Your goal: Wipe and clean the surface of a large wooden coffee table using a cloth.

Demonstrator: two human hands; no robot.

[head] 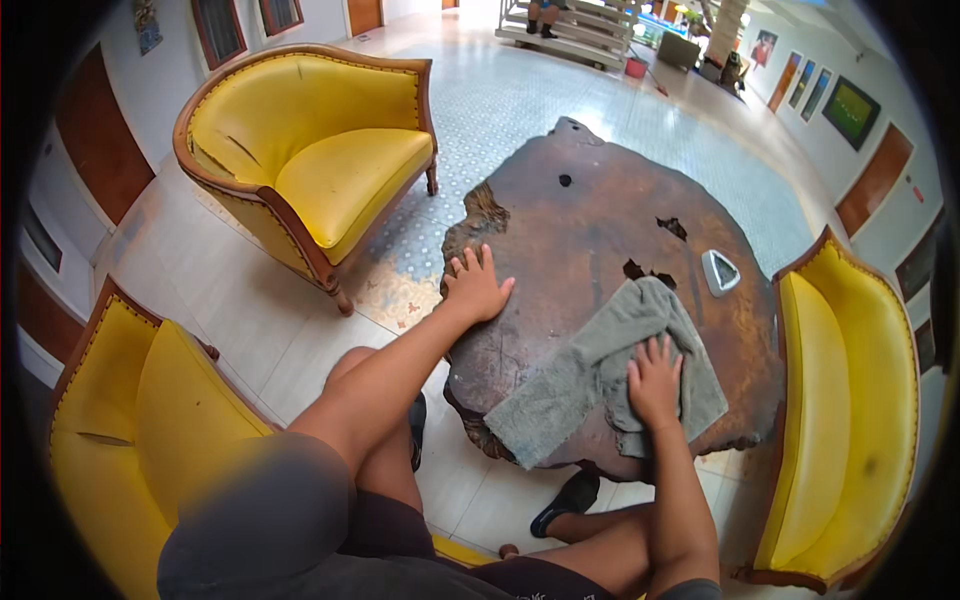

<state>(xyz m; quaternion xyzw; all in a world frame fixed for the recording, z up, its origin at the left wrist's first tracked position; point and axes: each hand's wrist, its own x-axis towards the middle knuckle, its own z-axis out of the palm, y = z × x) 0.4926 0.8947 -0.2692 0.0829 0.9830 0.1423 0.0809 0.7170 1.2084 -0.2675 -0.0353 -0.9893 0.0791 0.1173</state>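
A grey-green towel lies folded and rumpled on the near right part of a live-edge wooden slab table. My right hand rests flat on the towel, palm down, with the fingers spread. My left hand is laid on the table's left edge with its fingers apart, holding nothing. Beyond the towel, to the right, sits a small triangular ashtray with a pale rim. Dark holes in the wood show just past the towel's far end.
Yellow upholstered armchairs with wooden frames stand at the far left and near left. A yellow settee is close to the table's right side. White stairs rise at the back, where a person's legs are visible. Tiled floor surrounds the table.
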